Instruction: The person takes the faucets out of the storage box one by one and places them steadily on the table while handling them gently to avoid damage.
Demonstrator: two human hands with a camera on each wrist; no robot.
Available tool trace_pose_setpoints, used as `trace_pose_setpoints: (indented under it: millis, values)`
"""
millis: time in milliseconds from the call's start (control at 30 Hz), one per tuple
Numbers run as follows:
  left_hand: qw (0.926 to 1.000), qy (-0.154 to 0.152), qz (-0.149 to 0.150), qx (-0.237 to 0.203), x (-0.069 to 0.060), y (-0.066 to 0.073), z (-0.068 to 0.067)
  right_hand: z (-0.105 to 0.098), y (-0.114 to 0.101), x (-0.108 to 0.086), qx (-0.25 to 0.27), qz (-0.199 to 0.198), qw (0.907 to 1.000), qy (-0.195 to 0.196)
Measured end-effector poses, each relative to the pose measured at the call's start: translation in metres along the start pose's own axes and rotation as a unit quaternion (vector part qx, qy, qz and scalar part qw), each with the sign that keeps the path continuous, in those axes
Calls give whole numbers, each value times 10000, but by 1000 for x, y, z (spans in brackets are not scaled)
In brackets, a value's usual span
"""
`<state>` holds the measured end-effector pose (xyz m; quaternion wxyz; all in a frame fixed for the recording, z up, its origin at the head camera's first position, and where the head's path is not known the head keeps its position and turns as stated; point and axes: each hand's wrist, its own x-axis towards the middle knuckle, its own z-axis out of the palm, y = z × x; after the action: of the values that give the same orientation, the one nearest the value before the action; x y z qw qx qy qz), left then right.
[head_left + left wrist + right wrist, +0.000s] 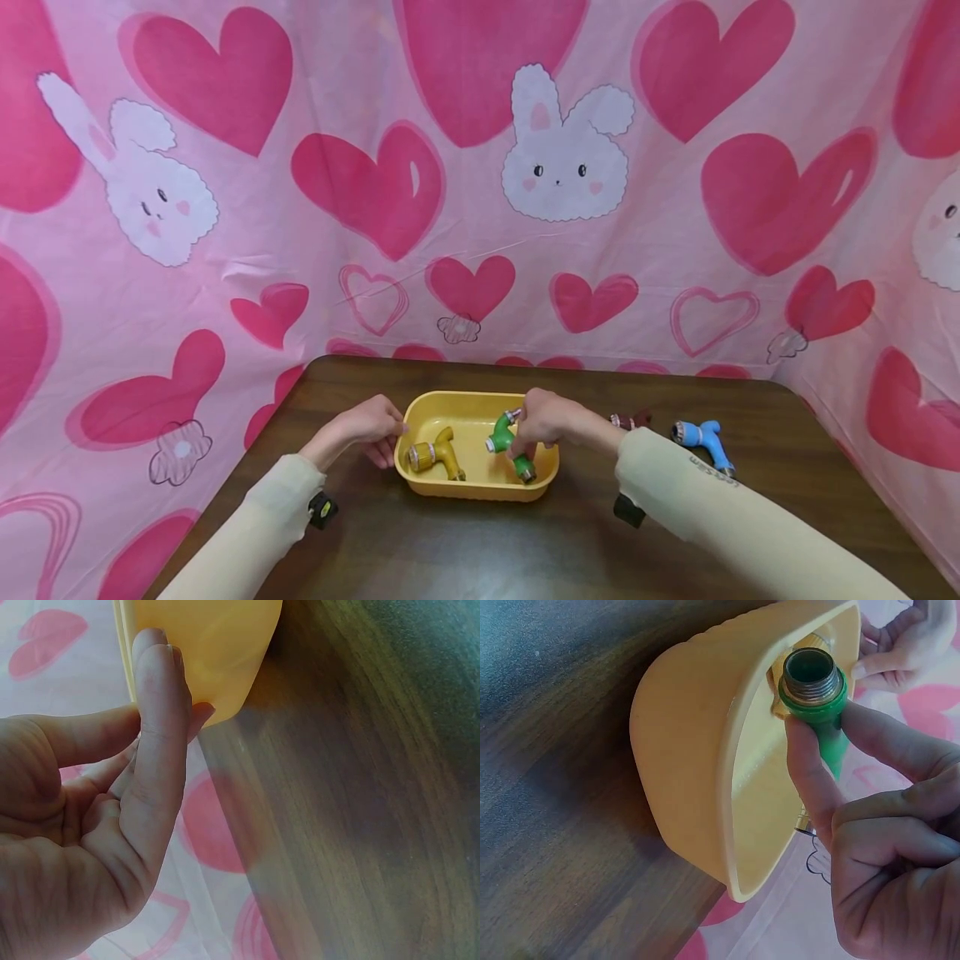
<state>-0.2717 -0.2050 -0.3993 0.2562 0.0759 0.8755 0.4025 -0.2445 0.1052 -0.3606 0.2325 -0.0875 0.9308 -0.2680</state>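
Observation:
My right hand point(547, 419) pinches a green toy-like tap point(501, 437) between thumb and fingers, over the right part of a yellow plastic basin point(468, 491). In the right wrist view the tap's threaded metal end point(811, 679) faces the camera. A yellow tap point(446, 454) lies inside the basin on the left. At the basin's left end, my left hand point(372, 423) holds the rim, thumb at the edge and fingers against the outer wall. Whether the green tap touches the basin's floor, I cannot tell.
On the brown wooden table point(360, 550), right of the basin, lie a blue tap point(707, 440) and a dark red tap point(624, 422), the latter partly behind my right forearm. A pink cloth with hearts and rabbits point(465, 208) hangs behind and beside the table.

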Motion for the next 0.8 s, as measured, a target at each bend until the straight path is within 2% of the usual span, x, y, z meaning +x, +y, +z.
trace_pose_setpoints:
  millis: [400,800]
  values:
    - [10000,-80,4,-8,2,-1,-1,-4,4,-6,105,-96,9999,1]
    - [10000,54,-52,52,1,-1,0,-4,6,-9,49,-168,9998,64]
